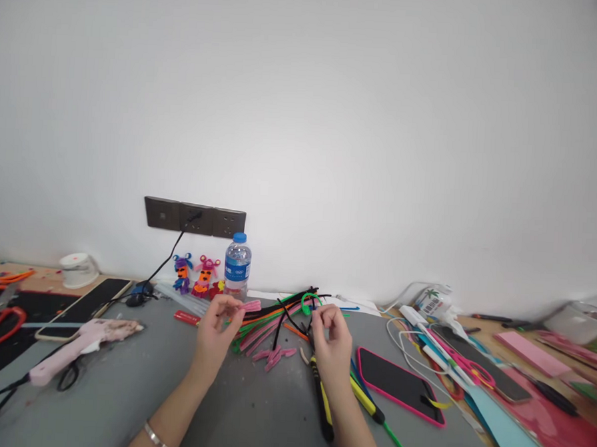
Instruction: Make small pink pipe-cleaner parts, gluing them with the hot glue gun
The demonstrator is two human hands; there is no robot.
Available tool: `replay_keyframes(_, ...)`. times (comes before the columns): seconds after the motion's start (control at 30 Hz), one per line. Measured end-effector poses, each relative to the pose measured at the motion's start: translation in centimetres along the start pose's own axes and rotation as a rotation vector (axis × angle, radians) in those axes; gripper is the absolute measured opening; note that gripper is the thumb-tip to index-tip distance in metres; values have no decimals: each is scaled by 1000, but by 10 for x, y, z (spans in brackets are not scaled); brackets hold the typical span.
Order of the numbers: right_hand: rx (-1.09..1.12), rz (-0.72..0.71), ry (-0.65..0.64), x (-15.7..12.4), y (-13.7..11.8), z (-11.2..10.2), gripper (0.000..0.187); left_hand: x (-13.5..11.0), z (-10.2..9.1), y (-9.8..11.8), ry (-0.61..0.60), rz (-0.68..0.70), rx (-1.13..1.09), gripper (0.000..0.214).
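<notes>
Left hand (216, 336) pinching folded pink pipe cleaner (252, 306). Right hand (333, 337) curled, grip unclear; multicoloured pipe-cleaner bundle (291, 304) between hands, farther back. Far left: water bottle (237, 268) beside small figures (204, 278). Left: pink glue gun (74, 352). Right: pink-cased smartphone (397, 384).

A blue label (234, 273) on the far bottle (237, 264) bears a rings emblem (239, 272) and illegible lettering; the far-right packet (435, 300), a barcode (431, 306).

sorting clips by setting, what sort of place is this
Most likely a craft workspace, though whether at home or in a studio I can't tell. It shows in the pink glue gun, the bundle of colored fuzzy stems and the red-handled scissors.
</notes>
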State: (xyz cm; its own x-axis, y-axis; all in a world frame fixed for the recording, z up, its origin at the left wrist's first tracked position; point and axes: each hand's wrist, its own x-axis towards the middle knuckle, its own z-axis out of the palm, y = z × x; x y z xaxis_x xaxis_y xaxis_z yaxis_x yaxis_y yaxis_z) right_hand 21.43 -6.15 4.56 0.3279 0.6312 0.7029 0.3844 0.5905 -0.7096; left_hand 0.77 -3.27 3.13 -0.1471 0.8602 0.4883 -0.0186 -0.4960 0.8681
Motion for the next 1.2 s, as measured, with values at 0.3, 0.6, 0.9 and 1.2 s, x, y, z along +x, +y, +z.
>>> replay_keyframes(0.3,-14,19,-123,-3,5,4,24,-2,2,5,4,83,142,8)
replay_keyframes(0.6,-12,-18,-359,-10,-3,12,20,-4,3,6,-24,221,230,4)
replay_keyframes(0.9,-138,-163,-480,-13,-4,13,10,-9,7,17,-90,375,336,6)
replay_keyframes(1.2,7,-72,-453,-12,-3,13,10,-12,8,15,-183,512,420,7)
